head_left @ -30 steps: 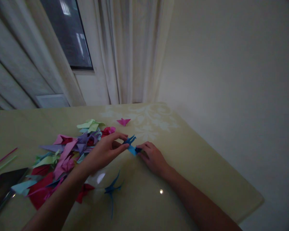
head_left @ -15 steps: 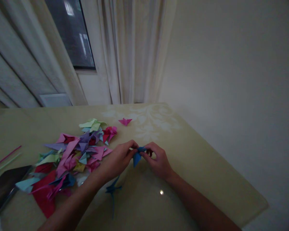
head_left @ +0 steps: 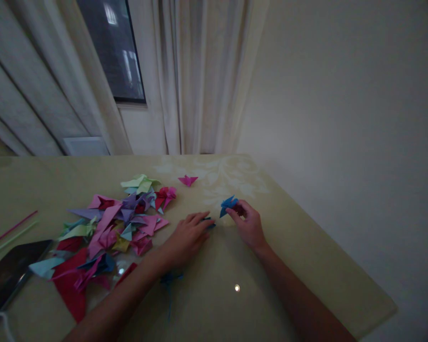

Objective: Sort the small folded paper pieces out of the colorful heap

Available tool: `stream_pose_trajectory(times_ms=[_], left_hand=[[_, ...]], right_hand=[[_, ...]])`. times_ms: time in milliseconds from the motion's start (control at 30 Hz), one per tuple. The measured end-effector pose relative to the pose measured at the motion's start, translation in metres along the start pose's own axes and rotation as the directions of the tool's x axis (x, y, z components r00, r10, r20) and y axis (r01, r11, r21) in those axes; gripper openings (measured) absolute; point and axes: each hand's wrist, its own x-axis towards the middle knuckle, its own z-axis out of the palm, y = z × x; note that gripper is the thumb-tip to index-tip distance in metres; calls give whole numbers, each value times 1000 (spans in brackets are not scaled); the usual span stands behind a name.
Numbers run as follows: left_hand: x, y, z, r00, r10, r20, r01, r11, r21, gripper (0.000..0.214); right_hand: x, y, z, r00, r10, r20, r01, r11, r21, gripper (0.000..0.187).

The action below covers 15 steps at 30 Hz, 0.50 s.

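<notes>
My right hand (head_left: 250, 224) pinches a folded blue paper figure (head_left: 228, 205) between thumb and fingers, held a little above the table. Beside it, my left hand (head_left: 189, 237) lies palm down with its fingers stretched towards the right. Under those fingertips shows a small dark blue bit (head_left: 210, 223), mostly covered, and I cannot tell what it is. Another blue paper piece (head_left: 169, 279), thin and pointed, rests on the table just below my left forearm. A small pink folded paper figure (head_left: 188, 180) stands by itself beyond my hands.
Left of my hands spreads a pile of coloured folded paper (head_left: 107, 228). Farther left lie a pink stick (head_left: 12, 230), a green stick (head_left: 12, 239) and a dark phone-like device (head_left: 17, 261) with a white cable (head_left: 5, 323). A wall borders the table (head_left: 306, 266) on the right.
Both hands were together on the blue paper figure. My left hand has let go and come down flat on the left; my right hand has carried the figure up and right.
</notes>
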Motion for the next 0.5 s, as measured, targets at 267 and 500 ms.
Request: stream_pose_trajectory(times_ms=[267, 500], left_hand=[[-9, 26, -19, 951, 209, 227, -168, 968, -186, 30], [-11, -35, -47, 963, -154, -219, 196, 963, 184, 35]], right_hand=[[7, 28, 4, 994, 72, 79, -82, 989, 120, 35], [3, 32, 10, 974, 93, 205, -115, 988, 100, 24]])
